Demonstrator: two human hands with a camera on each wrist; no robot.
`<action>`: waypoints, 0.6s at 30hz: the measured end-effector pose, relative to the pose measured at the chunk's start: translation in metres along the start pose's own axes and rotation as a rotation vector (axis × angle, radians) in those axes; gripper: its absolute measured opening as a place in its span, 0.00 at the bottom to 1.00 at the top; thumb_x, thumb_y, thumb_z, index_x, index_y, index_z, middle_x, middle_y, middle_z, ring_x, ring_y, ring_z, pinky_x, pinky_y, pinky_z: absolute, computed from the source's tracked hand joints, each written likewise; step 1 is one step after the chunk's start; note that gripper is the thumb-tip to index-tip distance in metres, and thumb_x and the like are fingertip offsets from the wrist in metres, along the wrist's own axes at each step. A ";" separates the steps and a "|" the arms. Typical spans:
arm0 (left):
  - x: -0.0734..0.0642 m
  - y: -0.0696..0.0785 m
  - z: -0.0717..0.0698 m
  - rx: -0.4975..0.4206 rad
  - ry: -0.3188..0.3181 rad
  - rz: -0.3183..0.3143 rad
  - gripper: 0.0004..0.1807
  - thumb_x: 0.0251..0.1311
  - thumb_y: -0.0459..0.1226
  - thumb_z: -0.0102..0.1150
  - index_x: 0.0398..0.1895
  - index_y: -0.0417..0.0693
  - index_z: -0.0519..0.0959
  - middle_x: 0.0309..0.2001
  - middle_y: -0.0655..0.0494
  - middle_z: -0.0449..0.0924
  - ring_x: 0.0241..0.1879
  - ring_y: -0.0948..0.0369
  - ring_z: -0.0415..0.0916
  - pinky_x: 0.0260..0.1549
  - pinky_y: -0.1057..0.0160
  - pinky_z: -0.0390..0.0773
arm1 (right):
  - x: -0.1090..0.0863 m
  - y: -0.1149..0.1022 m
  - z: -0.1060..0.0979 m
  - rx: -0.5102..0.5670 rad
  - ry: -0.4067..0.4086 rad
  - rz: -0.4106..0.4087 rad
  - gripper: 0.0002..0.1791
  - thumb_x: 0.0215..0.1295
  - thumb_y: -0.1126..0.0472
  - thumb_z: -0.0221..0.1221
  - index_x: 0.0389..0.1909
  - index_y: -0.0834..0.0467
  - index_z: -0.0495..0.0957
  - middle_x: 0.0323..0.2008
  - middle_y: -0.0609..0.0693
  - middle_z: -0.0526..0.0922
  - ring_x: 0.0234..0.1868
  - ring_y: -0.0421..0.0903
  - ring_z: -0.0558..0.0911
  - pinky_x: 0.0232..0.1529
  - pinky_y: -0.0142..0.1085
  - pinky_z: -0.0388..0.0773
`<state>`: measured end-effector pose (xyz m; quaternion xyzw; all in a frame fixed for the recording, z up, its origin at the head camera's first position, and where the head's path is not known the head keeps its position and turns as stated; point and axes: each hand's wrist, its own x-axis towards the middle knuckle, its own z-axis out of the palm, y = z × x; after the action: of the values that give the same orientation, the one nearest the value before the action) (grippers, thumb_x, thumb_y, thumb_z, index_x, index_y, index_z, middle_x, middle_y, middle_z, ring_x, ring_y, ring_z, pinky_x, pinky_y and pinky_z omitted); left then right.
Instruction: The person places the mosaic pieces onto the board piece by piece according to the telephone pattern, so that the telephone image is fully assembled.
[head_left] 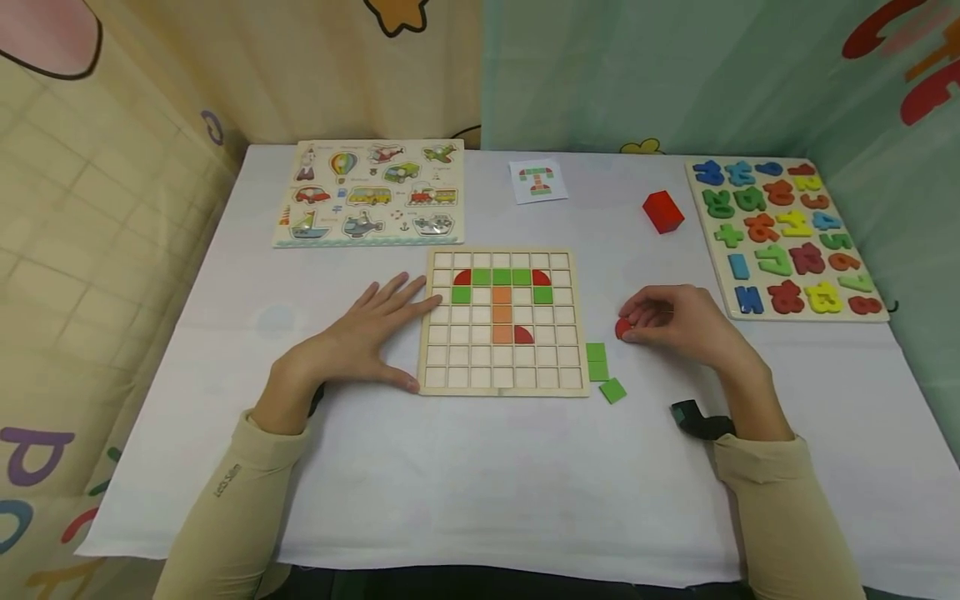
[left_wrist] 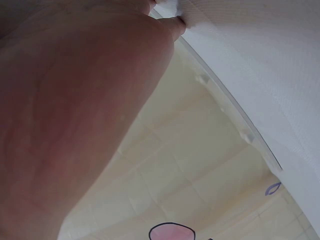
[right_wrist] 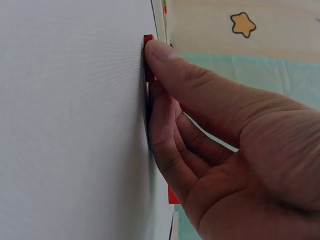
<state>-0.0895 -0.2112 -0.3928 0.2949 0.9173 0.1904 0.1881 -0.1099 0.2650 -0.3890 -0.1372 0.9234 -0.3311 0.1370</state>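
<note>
Wooden board edging (head_left: 480, 392) meets the splayed left hand (head_left: 358, 335), while the right hand (head_left: 678, 321) pinches a red piece (head_left: 622, 328).

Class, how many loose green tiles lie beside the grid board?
3: an upper tile and middle tile together right of the board, and a turned tile just below. Any underneath would be hidden.

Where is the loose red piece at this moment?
In the head view, the red piece is pinched by the right hand, to the right of the grid board, near the loose green squares.
</note>
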 end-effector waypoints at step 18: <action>0.001 0.000 0.001 -0.005 0.011 0.003 0.69 0.44 0.66 0.80 0.87 0.62 0.50 0.88 0.54 0.35 0.86 0.48 0.27 0.81 0.35 0.34 | 0.004 -0.002 0.007 0.033 0.052 -0.055 0.10 0.65 0.59 0.74 0.43 0.55 0.84 0.38 0.50 0.87 0.42 0.47 0.81 0.46 0.17 0.76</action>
<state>-0.0900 -0.2106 -0.3937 0.2945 0.9175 0.1944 0.1834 -0.1105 0.2586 -0.3935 -0.1516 0.9170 -0.3534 0.1063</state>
